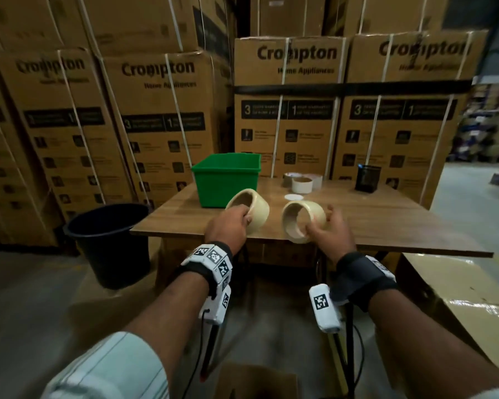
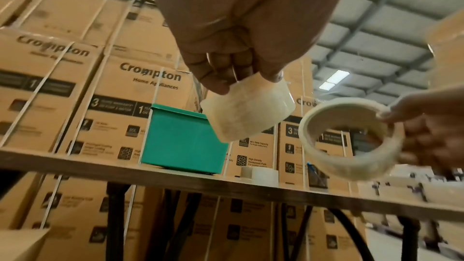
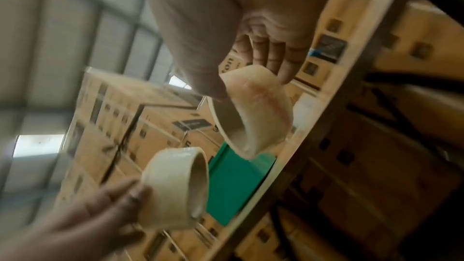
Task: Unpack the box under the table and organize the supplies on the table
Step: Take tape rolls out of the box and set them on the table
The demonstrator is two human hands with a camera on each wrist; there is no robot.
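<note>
Left hand (image 1: 228, 226) curls round one tape roll (image 1: 249, 210), right hand (image 1: 333, 230) grips a second roll (image 1: 303, 221), both in the air over the near edge of the table (image 1: 386, 223). Best to set them down flat beside the far rolls (image 1: 301, 182). Count: two rolls held, about three resting, one green bin (image 1: 226, 181), one mesh cup (image 1: 368, 178), one bucket (image 1: 110, 243) far left

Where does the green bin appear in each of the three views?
Head: the green bin stands at the table's far left, behind the left hand's tape roll.
Left wrist: the bin is at centre left, on the table edge, below the held roll.
Right wrist: the bin is at lower centre, tilted, between the two rolls.
Shared landmark: the Crompton cartons behind it.
</note>
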